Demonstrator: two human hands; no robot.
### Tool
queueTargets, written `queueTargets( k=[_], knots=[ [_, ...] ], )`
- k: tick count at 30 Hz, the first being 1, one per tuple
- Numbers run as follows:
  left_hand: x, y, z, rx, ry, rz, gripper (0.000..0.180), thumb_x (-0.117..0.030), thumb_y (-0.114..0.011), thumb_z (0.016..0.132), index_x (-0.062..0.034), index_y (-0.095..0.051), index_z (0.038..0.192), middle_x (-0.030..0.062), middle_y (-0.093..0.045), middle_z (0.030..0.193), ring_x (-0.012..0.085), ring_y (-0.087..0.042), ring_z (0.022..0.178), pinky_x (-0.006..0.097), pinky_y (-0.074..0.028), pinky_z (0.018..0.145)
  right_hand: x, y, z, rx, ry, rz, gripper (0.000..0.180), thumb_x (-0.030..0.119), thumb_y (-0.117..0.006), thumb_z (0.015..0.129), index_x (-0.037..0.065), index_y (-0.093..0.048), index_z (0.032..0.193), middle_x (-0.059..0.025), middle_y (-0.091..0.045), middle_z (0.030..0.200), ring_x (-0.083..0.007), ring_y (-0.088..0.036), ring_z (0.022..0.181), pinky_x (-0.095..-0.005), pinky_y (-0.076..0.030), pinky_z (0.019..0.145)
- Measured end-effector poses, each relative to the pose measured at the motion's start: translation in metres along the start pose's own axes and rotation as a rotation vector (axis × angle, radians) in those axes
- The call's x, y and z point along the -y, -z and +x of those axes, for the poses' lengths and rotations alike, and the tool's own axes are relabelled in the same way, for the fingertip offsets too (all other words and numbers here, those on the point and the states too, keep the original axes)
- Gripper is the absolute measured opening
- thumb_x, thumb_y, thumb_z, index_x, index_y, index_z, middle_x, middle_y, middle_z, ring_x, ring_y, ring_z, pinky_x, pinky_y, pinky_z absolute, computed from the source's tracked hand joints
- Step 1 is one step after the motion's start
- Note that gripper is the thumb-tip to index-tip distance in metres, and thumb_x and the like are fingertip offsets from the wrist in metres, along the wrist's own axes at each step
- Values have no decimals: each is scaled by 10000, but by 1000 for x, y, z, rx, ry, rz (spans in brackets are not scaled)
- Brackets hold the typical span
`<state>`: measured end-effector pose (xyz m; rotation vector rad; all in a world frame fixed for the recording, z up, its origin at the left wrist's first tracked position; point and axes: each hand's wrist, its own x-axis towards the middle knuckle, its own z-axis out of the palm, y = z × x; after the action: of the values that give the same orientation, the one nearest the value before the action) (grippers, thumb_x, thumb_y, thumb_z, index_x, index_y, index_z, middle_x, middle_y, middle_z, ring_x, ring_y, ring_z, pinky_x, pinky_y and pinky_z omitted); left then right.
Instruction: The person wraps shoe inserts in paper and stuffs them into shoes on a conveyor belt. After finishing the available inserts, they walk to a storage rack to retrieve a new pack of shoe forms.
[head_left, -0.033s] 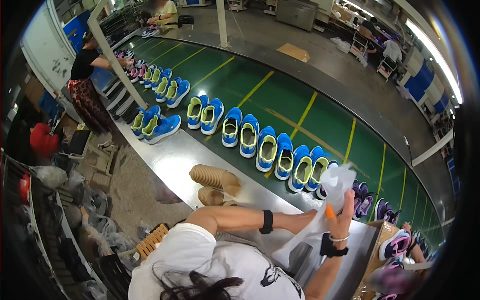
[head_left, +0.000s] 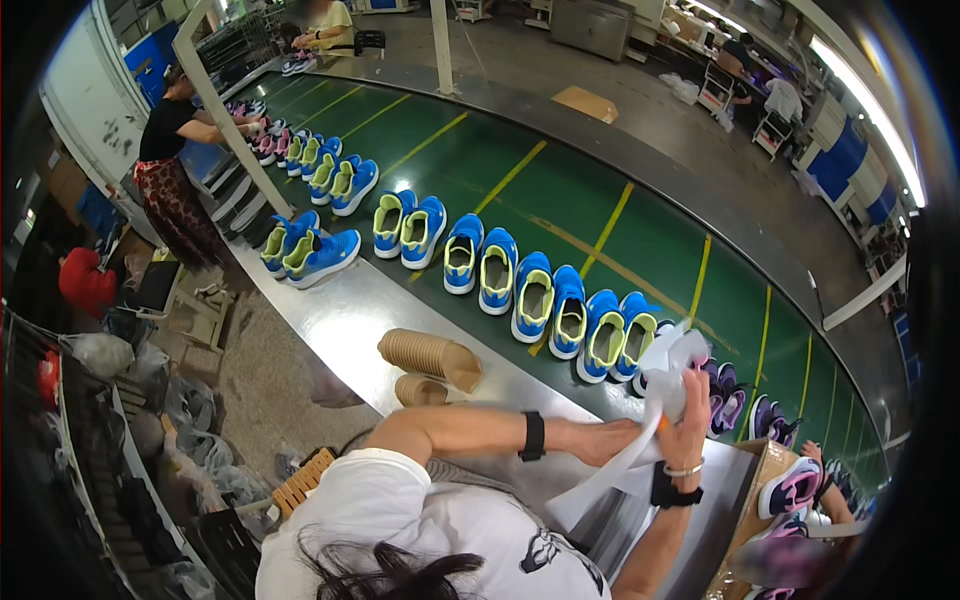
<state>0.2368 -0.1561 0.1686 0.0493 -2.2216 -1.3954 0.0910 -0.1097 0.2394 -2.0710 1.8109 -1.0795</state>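
Observation:
A thin white sheet, which looks like tissue paper, is bunched at its upper end. My right hand is closed around that bunched part, with an orange cover showing at one finger. From there the sheet hangs in a strip toward my lap. My left hand meets the same sheet from the left; its fingers look closed on it, though the tips are hidden. Just beyond my hands, a shoe on the belt is partly covered by the sheet. Nearest on the left stands a blue shoe with yellow-green lining.
Paired blue shoes line the green belt; purple shoes stand right. Nested brown paper-like inserts lie on the metal ledge. A cardboard box is at my right, a co-worker at far left.
The sheet's upper end is more crumpled and narrower. My right hand's fingers have curled around it, and more of my left hand shows beside the strip.

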Motion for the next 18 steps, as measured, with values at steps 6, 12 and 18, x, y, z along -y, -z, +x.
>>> queueTargets(
  k=[6,12,18],
  knots=[
    [25,-68,-28,366,270,-518,533,-422,-653,806,-61,-525,1176,134,-522,1231,254,-528,1109,404,-428,935,-8,-11,13,-612,-52,-126,661,51,-761,660,-9,-437,1233,-146,-506,1157,-289,-492,1085,-357,-377,955],
    [14,-40,26,-436,308,-1498,540,-322,-685,825,-53,-504,1256,56,-535,1236,170,-547,1088,323,-459,920,-4,-43,-48,-1065,-246,342,715,169,-723,791,-25,-317,1346,-149,-489,1222,-220,-523,1033,-334,-458,884],
    [26,3,58,-276,364,-950,452,-181,-742,738,-55,-542,1124,45,-577,1091,162,-560,992,314,-461,863,18,-38,-36,-986,-221,354,750,241,-748,757,-20,-309,1307,-159,-515,1168,-250,-549,1006,-384,-444,889]
  ],
)
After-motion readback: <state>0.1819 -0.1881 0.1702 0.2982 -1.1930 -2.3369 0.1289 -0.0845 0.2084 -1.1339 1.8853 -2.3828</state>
